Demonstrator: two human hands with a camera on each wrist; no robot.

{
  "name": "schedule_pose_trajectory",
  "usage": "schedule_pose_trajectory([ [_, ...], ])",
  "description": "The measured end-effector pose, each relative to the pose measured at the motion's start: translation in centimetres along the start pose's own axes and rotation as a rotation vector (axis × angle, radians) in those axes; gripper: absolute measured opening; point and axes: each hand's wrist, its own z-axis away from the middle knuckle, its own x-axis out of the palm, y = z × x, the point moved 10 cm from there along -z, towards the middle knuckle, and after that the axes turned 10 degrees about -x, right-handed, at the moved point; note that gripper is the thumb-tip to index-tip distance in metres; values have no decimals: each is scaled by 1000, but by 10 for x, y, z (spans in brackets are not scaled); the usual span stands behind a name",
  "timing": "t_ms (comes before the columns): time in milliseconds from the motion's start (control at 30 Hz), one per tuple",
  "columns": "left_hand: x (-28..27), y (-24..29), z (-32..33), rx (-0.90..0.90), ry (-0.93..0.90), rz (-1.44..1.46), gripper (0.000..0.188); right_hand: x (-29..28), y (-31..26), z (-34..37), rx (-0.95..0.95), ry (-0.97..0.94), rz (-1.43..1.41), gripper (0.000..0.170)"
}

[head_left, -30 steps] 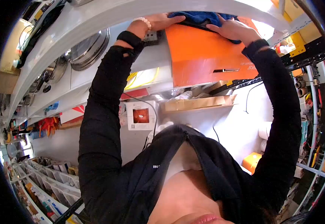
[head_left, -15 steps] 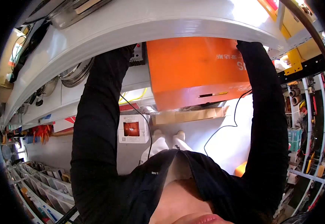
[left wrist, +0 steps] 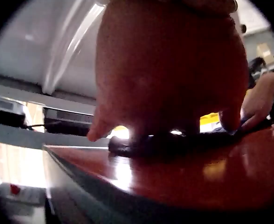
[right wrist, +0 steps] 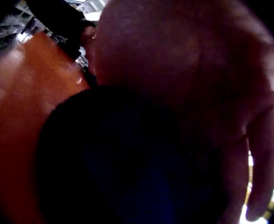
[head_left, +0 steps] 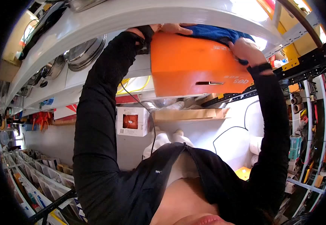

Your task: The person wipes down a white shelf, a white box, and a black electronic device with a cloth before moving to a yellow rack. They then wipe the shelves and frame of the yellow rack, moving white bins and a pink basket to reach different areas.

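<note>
A blue cloth (head_left: 215,33) lies bunched along the far top edge of a large orange box (head_left: 185,60). At the cloth's left end, my left hand (head_left: 176,28) rests on the box's edge, partly cut off by the white shelf above. In the left wrist view its fingers reach down, spread, onto a dark fold (left wrist: 165,143) on the box's glossy top. My right hand (head_left: 247,49) grips the cloth's right end at the box's far right corner. A dark blue bunch of cloth (right wrist: 141,163) fills the space under its palm in the right wrist view.
A white shelf edge (head_left: 144,17) curves closely above both hands. Metal pans (head_left: 84,54) stand left on the lower shelf. Below are a white carton (head_left: 133,122), a cardboard tray (head_left: 189,114) and a loose black cable (head_left: 226,129). A black perforated rail (head_left: 309,62) runs at the right.
Half a second ago both hands were out of sight behind the shelf edge; now they show again with the blue cloth. The orange box has shifted upward in the head view, which has tilted too.
</note>
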Motion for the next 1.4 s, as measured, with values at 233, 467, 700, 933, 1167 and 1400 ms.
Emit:
schedule_pose_trajectory([
  [233, 15, 66, 121, -249, 26, -250, 68, 19, -31, 72, -70, 196, 201, 65],
  [467, 16, 89, 234, -341, 643, -29, 45, 12, -151, 87, -253, 602, -38, 49],
  [700, 94, 57, 311, -181, 711, 1901, 54, 11, -291, 137, -679, 707, -403, 45],
  [933, 89, -46, 413, -732, 1285, 1630, 47, 95, -440, 150, -1075, 153, -411, 74],
  [1167, 44, -147, 326, -1033, 433, -121, 61, 144, -419, 140, -916, -36, -567, 56],
  [1400, 67, -278, 211, -948, 165, -95, 71, 173, -361, 147, -730, -46, -660, 51],
])
